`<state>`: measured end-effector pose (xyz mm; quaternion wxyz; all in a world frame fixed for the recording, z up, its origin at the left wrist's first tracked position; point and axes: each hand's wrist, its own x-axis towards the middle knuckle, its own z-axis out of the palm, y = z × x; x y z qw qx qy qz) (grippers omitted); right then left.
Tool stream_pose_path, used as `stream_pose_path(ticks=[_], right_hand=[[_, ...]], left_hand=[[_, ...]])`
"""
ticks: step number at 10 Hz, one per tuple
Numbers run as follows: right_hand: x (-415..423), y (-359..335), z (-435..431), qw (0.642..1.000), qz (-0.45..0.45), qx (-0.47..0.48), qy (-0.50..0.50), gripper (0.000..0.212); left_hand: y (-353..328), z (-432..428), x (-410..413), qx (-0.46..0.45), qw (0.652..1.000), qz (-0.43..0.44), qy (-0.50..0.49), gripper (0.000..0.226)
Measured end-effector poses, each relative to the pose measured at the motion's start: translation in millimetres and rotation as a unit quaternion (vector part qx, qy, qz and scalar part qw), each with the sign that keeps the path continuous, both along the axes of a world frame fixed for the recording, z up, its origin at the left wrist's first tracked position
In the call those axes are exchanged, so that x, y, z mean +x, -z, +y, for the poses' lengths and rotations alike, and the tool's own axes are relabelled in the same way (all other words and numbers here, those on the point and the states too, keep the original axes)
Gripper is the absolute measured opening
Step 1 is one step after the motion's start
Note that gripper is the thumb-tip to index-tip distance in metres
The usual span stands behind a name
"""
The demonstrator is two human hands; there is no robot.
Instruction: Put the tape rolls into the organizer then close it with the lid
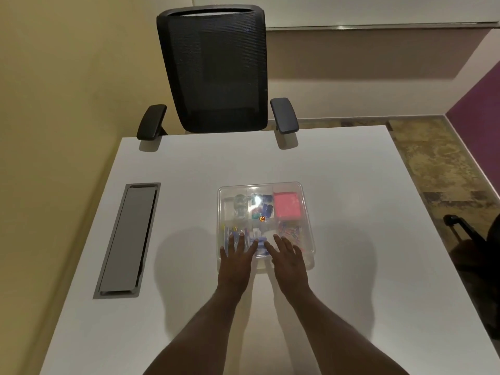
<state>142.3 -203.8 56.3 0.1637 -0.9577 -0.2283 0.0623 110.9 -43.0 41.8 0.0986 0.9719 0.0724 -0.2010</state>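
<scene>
A clear plastic organizer (307, 212) sits mid-table with a transparent lid (259, 188) lying over it. Through the lid I see two clear tape rolls (240, 206) in the far-left compartment, blue clips in the middle, a pink note pad (287, 205) at the far right, and coloured pins in the near compartments. My left hand (236, 262) lies flat on the lid's near-left part, fingers spread. On the near-right part rests my right hand (289, 262), also flat with fingers apart. Neither hand grips anything.
The white table (351, 266) has a grey cable hatch (127, 239) set into it at the left. A black mesh office chair (216, 69) stands at the far edge. Patterned carpet and a dark object (465, 228) lie off the right edge.
</scene>
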Motion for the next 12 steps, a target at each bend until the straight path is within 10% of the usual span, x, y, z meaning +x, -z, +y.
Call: stream_pose_path(ticks=[12], right_hand=[[91, -3, 37, 0.989, -0.146, -0.022, -0.025, 0.046]], left_hand=[[-3, 25, 70, 0.008, 0.988, -0.155, -0.003, 0.066]])
